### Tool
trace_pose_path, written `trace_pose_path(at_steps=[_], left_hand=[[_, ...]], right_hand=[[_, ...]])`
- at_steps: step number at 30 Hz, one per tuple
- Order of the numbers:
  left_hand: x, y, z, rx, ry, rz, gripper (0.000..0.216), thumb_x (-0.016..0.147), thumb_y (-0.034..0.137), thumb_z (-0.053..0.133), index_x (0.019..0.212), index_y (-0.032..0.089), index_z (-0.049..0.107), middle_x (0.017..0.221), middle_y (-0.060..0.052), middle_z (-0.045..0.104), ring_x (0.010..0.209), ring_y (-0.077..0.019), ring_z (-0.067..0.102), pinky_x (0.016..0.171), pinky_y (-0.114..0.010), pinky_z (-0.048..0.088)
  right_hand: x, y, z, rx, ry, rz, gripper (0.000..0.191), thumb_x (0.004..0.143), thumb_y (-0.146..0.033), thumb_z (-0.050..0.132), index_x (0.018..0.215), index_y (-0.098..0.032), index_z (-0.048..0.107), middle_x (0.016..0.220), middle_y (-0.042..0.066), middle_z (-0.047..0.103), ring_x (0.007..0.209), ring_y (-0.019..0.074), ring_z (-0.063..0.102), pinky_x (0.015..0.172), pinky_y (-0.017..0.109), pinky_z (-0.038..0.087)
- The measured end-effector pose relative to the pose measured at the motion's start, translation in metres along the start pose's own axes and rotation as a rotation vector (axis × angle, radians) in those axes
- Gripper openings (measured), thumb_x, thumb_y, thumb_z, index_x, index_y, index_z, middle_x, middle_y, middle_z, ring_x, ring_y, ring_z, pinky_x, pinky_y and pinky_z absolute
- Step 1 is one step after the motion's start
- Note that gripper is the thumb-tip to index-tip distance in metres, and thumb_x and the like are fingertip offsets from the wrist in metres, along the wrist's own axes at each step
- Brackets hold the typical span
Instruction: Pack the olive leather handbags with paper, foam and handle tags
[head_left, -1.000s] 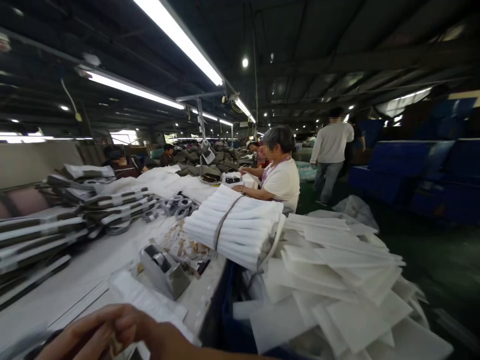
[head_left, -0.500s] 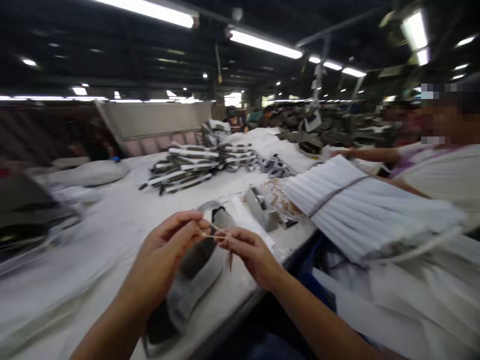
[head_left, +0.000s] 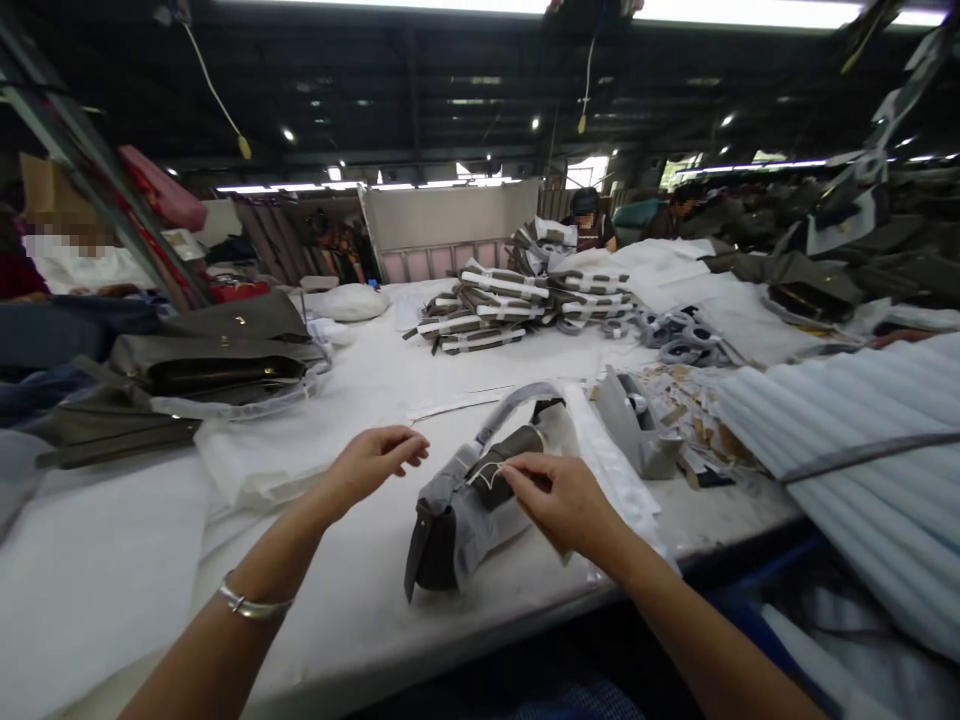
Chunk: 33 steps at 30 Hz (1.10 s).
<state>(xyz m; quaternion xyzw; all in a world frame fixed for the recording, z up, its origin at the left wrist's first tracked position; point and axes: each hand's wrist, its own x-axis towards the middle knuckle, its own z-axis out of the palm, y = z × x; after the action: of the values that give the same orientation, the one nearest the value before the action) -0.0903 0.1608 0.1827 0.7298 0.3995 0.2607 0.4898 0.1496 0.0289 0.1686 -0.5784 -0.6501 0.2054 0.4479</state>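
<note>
My right hand [head_left: 559, 495] pinches a thin pale string [head_left: 487, 472] between thumb and fingertips. The string's loop hangs over a dark olive handbag [head_left: 510, 455], and a small tan piece shows below the hand, its kind unclear. The handbag lies on the white-covered table [head_left: 360, 610], partly wrapped in translucent film, its wrapped handle arching up at the back. To the left of the bag, my left hand [head_left: 382, 462] is raised with loosely bent fingers and nothing visible in them. A silver bangle circles the left wrist.
Wrapped olive straps [head_left: 495, 300] lie piled at the back. Olive bags [head_left: 217, 365] stack at left. A grey tape dispenser [head_left: 637, 425] stands beside scattered tan tags [head_left: 697, 405]. At right lies a strapped bundle of white foam sheets [head_left: 862, 430]. Other people work farther off.
The view has swung left. Both hands held the string together before; now my left hand has let go and moved away leftward, while my right still pinches the string above the bag.
</note>
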Motion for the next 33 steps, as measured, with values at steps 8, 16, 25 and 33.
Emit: trace_pose_path(at_steps=[8, 16, 25, 33], left_hand=[[0.0, -0.012, 0.023, -0.211, -0.477, -0.029, 0.035, 0.075, 0.044, 0.072, 0.098, 0.018, 0.077, 0.089, -0.006, 0.074, 0.087, -0.0234, 0.064, 0.082, -0.032, 0.049], [0.006, -0.01, 0.039, -0.285, -0.418, 0.032, 0.043, 0.075, 0.038, 0.074, 0.113, 0.018, 0.073, 0.1, -0.007, 0.073, 0.097, -0.0263, 0.064, 0.09, -0.037, 0.048], [0.01, -0.004, 0.032, -0.164, -0.395, 0.064, 0.04, 0.077, 0.039, 0.071, 0.11, 0.016, 0.073, 0.096, -0.006, 0.074, 0.092, -0.0245, 0.065, 0.086, -0.033, 0.049], [-0.005, -0.008, 0.022, 0.091, -0.184, 0.073, 0.027, 0.079, 0.038, 0.068, 0.096, 0.019, 0.076, 0.091, -0.005, 0.075, 0.091, -0.0238, 0.066, 0.083, -0.031, 0.05]], right_hand=[[0.002, 0.002, 0.022, -0.032, -0.134, -0.001, 0.029, 0.091, -0.032, 0.055, 0.075, -0.02, 0.076, 0.069, -0.001, 0.072, 0.064, 0.0174, 0.064, 0.057, 0.026, 0.041], [0.007, 0.006, 0.04, 0.059, -0.169, -0.016, 0.025, 0.09, -0.028, 0.056, 0.096, -0.023, 0.08, 0.088, 0.003, 0.078, 0.077, 0.0231, 0.071, 0.071, 0.032, 0.053], [0.01, 0.009, 0.042, 0.151, -0.195, -0.043, 0.026, 0.092, -0.028, 0.054, 0.098, -0.023, 0.079, 0.094, 0.001, 0.078, 0.086, 0.023, 0.072, 0.076, 0.031, 0.054], [0.004, 0.008, 0.04, 0.173, -0.172, 0.033, 0.026, 0.089, -0.037, 0.063, 0.107, -0.023, 0.076, 0.101, 0.002, 0.077, 0.095, 0.0217, 0.069, 0.086, 0.03, 0.051]])
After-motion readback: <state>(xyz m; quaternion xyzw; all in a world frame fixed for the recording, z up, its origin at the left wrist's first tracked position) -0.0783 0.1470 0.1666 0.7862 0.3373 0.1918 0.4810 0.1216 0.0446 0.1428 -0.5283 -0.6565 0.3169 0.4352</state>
